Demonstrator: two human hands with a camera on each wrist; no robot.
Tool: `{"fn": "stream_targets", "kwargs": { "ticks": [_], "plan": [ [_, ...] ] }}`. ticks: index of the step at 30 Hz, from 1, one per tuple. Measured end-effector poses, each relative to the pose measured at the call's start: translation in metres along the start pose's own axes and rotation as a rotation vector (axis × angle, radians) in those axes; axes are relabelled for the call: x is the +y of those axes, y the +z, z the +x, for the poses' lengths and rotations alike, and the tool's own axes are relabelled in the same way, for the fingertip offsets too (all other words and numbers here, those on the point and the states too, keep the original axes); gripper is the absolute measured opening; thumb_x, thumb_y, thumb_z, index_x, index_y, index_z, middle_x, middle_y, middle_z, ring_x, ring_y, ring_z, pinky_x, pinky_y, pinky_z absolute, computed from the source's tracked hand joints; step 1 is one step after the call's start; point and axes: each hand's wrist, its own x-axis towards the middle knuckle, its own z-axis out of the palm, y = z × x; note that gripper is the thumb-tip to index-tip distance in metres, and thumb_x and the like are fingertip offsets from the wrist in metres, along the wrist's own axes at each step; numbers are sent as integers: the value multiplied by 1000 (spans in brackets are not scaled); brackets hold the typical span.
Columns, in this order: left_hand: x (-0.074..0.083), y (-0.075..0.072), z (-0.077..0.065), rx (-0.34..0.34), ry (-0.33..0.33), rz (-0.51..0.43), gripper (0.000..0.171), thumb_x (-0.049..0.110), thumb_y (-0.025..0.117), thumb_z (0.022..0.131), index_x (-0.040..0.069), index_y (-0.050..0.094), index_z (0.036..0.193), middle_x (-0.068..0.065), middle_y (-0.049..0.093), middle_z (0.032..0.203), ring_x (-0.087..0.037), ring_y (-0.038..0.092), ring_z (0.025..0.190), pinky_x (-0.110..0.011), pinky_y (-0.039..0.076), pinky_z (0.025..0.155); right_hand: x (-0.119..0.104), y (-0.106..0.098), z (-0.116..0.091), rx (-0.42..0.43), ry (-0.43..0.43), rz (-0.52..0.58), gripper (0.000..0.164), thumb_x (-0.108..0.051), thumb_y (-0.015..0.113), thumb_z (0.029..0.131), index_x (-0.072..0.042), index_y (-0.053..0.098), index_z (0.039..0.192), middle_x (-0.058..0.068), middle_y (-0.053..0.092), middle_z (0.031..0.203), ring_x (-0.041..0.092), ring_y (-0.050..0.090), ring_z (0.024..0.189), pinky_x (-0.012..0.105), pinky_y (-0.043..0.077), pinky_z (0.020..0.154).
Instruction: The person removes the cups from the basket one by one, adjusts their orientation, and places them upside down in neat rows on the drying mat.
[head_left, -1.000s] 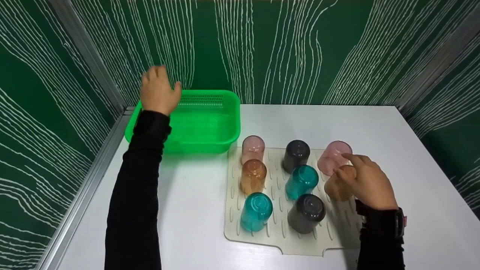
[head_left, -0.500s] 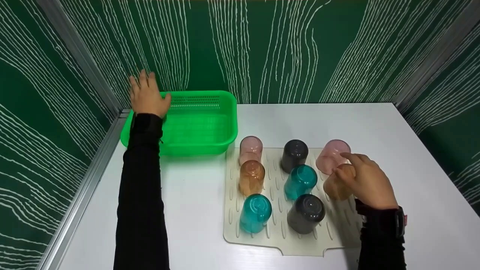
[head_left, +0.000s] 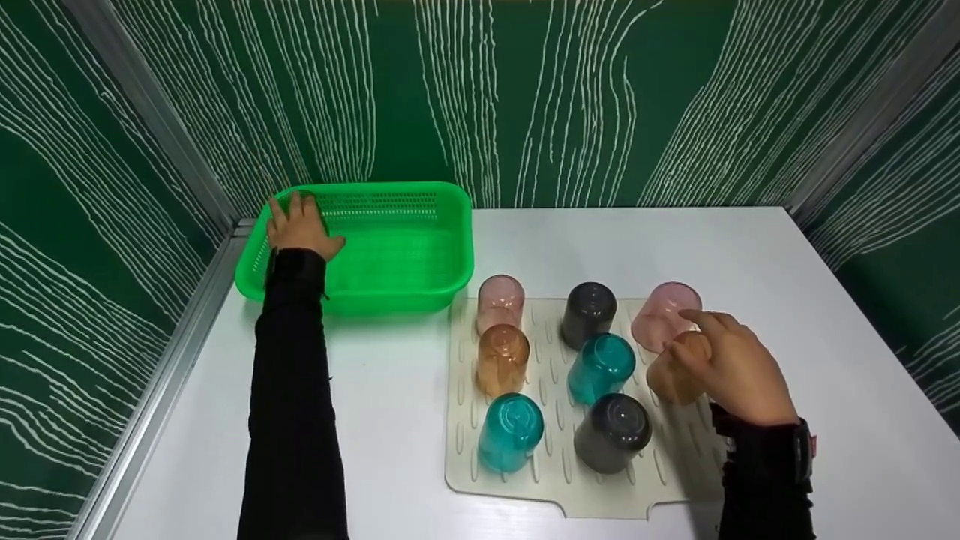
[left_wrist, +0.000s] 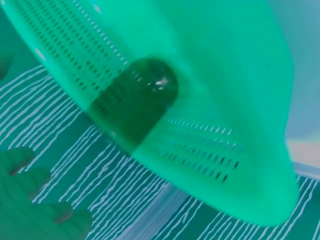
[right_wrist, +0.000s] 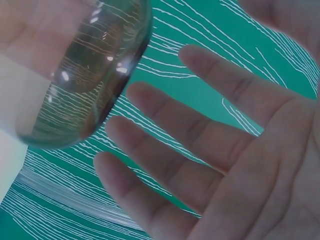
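My left hand (head_left: 301, 231) is over the left end of a green plastic basket (head_left: 375, 300), fingers spread and holding nothing. In the left wrist view, a dark see-through cup (left_wrist: 137, 100) lies inside the basket, apart from the fingers (left_wrist: 30, 200); in the head view the hand mostly covers it. My right hand (head_left: 739, 371) hovers loosely beside an amber cup (head_left: 675, 379), its index finger near a pink cup (head_left: 664, 311). The right wrist view has the amber cup (right_wrist: 95, 75) just beyond my extended fingers (right_wrist: 165, 115), ungripped.
On a beige ridged drying mat (head_left: 525, 484) stand upside-down cups: pink (head_left: 500, 296), amber (head_left: 502, 360), teal (head_left: 511, 433), another teal (head_left: 601, 367), dark grey (head_left: 589, 315) and a second dark grey (head_left: 613, 433). Patterned green walls (head_left: 510, 97) enclose the white table (head_left: 390, 420).
My left hand has moved left, then down and closer into the basket's left end. My right hand has stayed almost still by the amber cup. The view has shifted slightly.
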Motion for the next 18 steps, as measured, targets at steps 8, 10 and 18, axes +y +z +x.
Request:
{"fn": "stream_targets", "kwargs": {
  "ticks": [8, 10, 18],
  "plan": [
    [-17, 24, 4, -95, -21, -6, 96, 35, 64, 107, -4, 5, 172, -31, -7, 179, -57, -17, 164, -69, -1, 134, -2, 0, 0, -3, -4, 1, 50, -18, 77, 102, 4, 63, 145, 41, 62, 140, 63, 59, 127, 78, 49, 101],
    [-19, 27, 5, -98, -25, -7, 96, 34, 65, 107, -4, 6, 172, -31, -7, 180, -57, -17, 164, -70, 0, 134, -3, 0, 1, -11, -1, 4, 50, -18, 76, 103, 4, 63, 145, 41, 61, 140, 63, 58, 128, 78, 48, 102],
    [-13, 34, 4, -156, 9, 35, 81, 34, 60, 109, -11, 25, 167, -36, 26, 173, -59, 22, 161, -70, 26, 130, -3, -1, 2, -7, -7, -1, 49, -20, 75, 103, 4, 63, 144, 40, 62, 139, 63, 59, 127, 78, 49, 101]
  ]
}}
